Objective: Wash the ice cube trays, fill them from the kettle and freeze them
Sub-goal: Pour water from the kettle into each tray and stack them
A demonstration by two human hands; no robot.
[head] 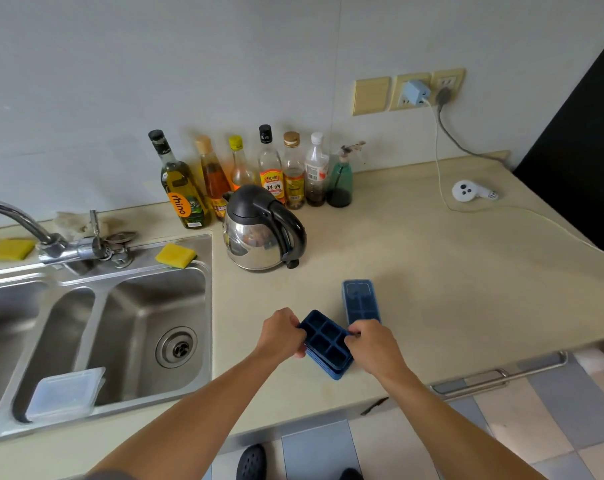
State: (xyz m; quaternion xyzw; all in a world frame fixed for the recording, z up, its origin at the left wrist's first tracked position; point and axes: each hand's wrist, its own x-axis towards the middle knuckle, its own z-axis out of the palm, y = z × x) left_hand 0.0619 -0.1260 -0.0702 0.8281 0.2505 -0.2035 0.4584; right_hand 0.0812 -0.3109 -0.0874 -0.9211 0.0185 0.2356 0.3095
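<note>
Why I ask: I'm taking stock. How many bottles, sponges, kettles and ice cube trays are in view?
Bottles: 7
Sponges: 2
Kettles: 1
Ice cube trays: 2 (the held one may be stacked)
Total: 12

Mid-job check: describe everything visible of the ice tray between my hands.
The ice tray is dark blue, seemingly silicone or soft plastic, with two columns of square cells that look empty. It sits skewed near the front edge of the counter, apparently atop a paler blue layer. The left hand pinches its left edge, the right hand its right edge.
</note>
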